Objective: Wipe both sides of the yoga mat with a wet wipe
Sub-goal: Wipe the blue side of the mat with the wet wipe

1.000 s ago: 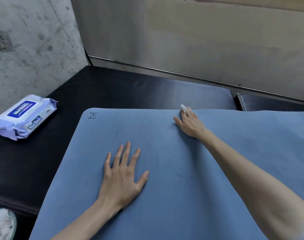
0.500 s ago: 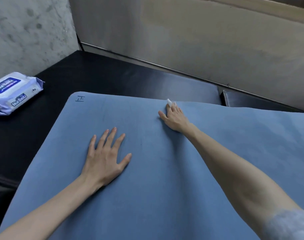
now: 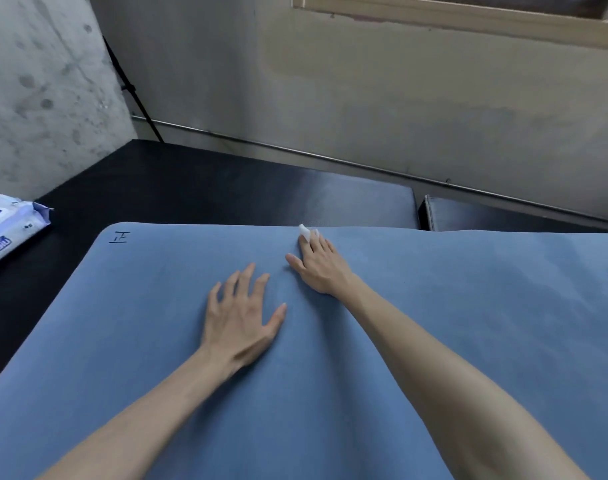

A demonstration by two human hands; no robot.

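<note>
**— Which step are you on?**

— Wiping the upper face of the yoga mat [image 3: 330,393]. It lies spread flat on the black padded bench [image 3: 226,188], blue side up, filling most of my view from about nine o'clock round to three. My right hand [image 3: 321,268] is out at the far edge, near twelve o'clock, pressing the wet wipe [image 3: 304,233] onto the mat. Only a small white corner of it shows past my fingertips, so I judge the rest is folded under the fingers.

**— Are those fingers clenched on it?**

— No, they lie fairly straight, flat on the wipe, pinning it rather than pinching it. My left hand [image 3: 242,317] rests just beside, at about seven o'clock from the right one, fingers spread and relaxed on the bare mat, grasping nothing. I take it to be steadying the mat.

**— How far along, then?**

— Early to middling, I'd guess. This side is in hand and the underside is not yet turned up. I can't see any damp streaks to tell which parts are done.

**— And the next move?**

— Drag the wipe along or back from that far edge with even pressure, while the left palm stops the mat bunching. The pack of wipes [image 3: 8,230] sits at nine o'clock, well apart, if a fresh one is needed.
</note>
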